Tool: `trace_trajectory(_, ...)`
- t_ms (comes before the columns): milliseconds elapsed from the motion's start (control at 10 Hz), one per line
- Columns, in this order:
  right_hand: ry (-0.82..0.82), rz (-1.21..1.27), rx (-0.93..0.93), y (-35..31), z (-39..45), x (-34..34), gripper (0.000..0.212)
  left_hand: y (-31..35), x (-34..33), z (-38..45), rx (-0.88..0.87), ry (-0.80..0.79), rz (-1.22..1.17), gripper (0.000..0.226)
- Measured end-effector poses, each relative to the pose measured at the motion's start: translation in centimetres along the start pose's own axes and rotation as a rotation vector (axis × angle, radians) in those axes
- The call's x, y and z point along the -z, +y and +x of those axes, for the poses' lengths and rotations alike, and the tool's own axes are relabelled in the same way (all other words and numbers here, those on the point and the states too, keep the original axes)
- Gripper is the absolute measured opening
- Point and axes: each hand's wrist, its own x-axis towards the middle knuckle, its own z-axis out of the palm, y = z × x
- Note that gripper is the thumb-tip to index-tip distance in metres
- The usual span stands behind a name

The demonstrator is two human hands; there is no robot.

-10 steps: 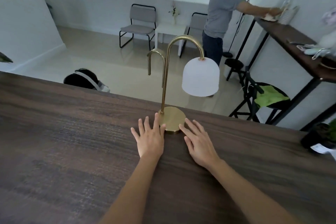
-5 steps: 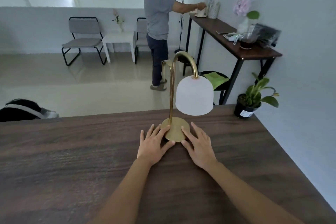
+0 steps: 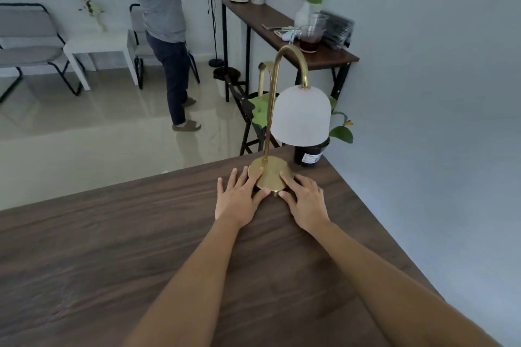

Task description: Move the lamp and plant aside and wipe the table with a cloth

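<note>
Two hands pressed flat on the table point(image 3: 141, 248), one on each side of the lamp point(image 3: 284, 121), fingers laid against the round brass base rather than curled round the stem. Left hand point(image 3: 238, 200) spread wide, fingertips over the base's left edge, thumb at its near rim; right hand point(image 3: 306, 201) likewise flat, fingertips on the right edge. Neither clenched, neither truly gripping: a light pinch from both sides, probably chosen for sliding the lamp across the wood instead of lifting it, since the white shade hangs off a tall curved neck and would tip easily if carried by the stem. Lamp upright, near the table's far right corner, base flat on the wood. Just beyond it, right at the corner, a potted plant point(image 3: 310, 153), dark pot half hidden behind the shade, green leaves poking out to the right. Probably parked together there to leave the rest of the dark tabletop bare for wiping. No cloth anywhere in sight, so wiping not yet begun. Some risk of the shade or base knocking the pot, given how close they stand
</note>
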Motion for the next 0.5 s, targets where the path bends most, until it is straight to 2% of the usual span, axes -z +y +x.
trace_trajectory(300, 0.028, -0.053, -0.003, 0.8, 2.6, -0.4, 0.048, 0.8, -0.7, 2.7, 0.056, 0.025, 0.007, 0.062)
trace_trajectory(400, 0.042, -0.072, 0.0, 0.5, 2.5, -0.7, 0.053, 0.8, -1.0, 2.5, 0.059, 0.034, 0.043, 0.066)
trace_trajectory(500, 0.086, -0.019, -0.083, 0.5, 1.0, -0.5, 0.06, 1.6, -1.7, 1.1, 0.091, 0.036, 0.024, 0.077)
